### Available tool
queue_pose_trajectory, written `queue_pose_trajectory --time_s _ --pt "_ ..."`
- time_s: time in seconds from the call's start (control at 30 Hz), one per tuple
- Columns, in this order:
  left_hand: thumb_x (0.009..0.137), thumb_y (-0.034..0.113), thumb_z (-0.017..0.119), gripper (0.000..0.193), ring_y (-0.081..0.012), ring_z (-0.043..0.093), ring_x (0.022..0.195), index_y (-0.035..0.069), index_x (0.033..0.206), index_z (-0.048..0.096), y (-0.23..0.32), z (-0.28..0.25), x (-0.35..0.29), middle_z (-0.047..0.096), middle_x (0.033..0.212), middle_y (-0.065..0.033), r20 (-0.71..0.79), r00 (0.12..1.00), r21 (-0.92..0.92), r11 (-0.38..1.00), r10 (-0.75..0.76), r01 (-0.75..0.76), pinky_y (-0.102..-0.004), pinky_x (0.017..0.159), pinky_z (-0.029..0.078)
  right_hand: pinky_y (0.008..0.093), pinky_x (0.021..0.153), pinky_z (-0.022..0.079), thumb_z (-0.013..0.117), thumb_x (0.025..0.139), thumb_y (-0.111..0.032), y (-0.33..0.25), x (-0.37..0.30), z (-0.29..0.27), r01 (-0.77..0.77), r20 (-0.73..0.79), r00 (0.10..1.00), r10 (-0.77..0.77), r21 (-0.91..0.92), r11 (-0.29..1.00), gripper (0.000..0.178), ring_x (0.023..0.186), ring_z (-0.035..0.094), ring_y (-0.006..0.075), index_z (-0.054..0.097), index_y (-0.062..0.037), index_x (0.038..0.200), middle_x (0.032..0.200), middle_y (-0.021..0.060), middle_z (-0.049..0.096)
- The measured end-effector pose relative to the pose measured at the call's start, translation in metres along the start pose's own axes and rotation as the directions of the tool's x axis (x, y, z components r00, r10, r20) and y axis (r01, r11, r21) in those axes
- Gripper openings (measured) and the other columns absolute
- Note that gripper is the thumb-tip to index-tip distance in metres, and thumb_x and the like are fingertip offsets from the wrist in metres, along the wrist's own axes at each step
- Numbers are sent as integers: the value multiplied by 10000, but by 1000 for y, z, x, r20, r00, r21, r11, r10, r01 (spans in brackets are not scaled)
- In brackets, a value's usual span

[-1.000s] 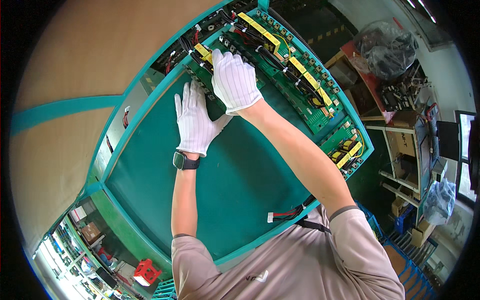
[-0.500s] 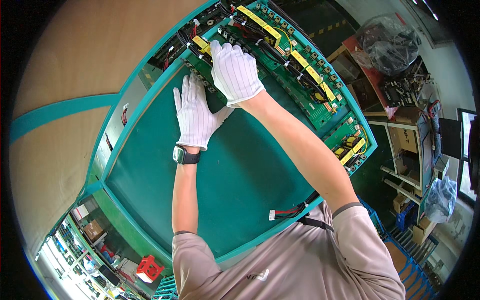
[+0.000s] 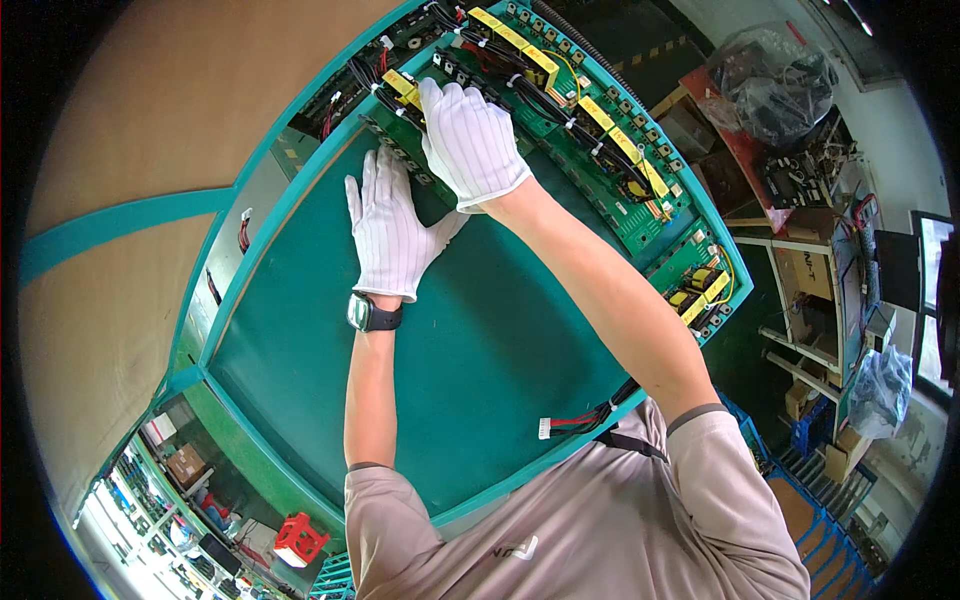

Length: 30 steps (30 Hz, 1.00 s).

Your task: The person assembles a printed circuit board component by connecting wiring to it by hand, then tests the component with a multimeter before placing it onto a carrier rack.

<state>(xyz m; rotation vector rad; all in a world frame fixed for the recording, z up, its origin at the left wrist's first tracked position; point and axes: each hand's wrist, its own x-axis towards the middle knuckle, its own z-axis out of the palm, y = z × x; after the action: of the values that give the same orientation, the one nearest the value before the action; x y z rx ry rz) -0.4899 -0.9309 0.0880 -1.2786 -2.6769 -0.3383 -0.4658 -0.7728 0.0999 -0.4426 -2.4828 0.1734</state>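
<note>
My left hand (image 3: 392, 230), in a white striped glove, lies with fingers stretched out on the green mat (image 3: 400, 380). Its fingertips reach the near edge of a green circuit board (image 3: 405, 150). Just to the right and farther off, my right hand (image 3: 472, 145), gloved alike, is closed over that board, its fingers curled down. What they grip is hidden behind the back of the hand. Beside its fingertips stands a yellow-topped component (image 3: 402, 88) with black cables (image 3: 372, 78) running by it.
More boards with yellow-labelled parts (image 3: 625, 145) and a black cable bundle (image 3: 545, 105) line the far right of the teal-rimmed tray (image 3: 270, 235). A white connector (image 3: 545, 428) on red and black wires lies near me. Wooden panels (image 3: 130, 110) stand left, a cluttered shelf (image 3: 810, 280) right.
</note>
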Motion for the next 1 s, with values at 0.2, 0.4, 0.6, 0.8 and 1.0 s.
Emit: queue_pose_trajectory --time_s 0.2,0.4,0.6,0.8,1.0 --pt "756 595 773 1016 -383 361 1470 -106 1425 466 -2 2 0 442 1511 -292 -14 1000 9 1000 -1 1 -558 1216 208 348 599 537 635 835 -169 -1 4 -1 3 30 1000 -2 -32 999 259 772 665 215 599 -48 1061 823 71 618" --pt "759 605 769 1009 -384 377 1461 -110 1410 481 -1 5 -1 466 1490 -294 -44 999 28 1000 6 -5 -561 1210 221 349 599 536 649 819 -167 -2 1 1 -6 13 1000 6 -23 1000 239 764 665 212 593 -67 1029 799 62 615" --pt "764 686 714 1048 -356 376 1466 -83 1433 471 -8 16 0 464 1516 -242 -79 996 63 997 43 -38 -554 1211 218 380 580 559 771 771 -285 0 4 -8 -29 59 998 29 0 1000 518 772 673 261 566 -46 1182 829 110 629" --pt "758 618 746 1011 -353 391 1455 -65 1444 455 -13 18 0 471 1513 -229 -79 996 150 988 48 -35 -543 1216 219 456 865 511 800 738 -345 -14 -14 -64 36 -3 999 -36 175 984 749 1058 623 334 501 -18 1341 1148 161 617" --pt "757 598 774 1038 -396 391 1429 -59 1467 395 10 -50 -65 422 1523 -257 -46 996 21 996 82 -81 -563 1178 295 467 966 482 810 732 -267 -4 -94 -194 273 17 952 -307 416 868 739 1185 587 357 499 -60 1369 1286 172 583"
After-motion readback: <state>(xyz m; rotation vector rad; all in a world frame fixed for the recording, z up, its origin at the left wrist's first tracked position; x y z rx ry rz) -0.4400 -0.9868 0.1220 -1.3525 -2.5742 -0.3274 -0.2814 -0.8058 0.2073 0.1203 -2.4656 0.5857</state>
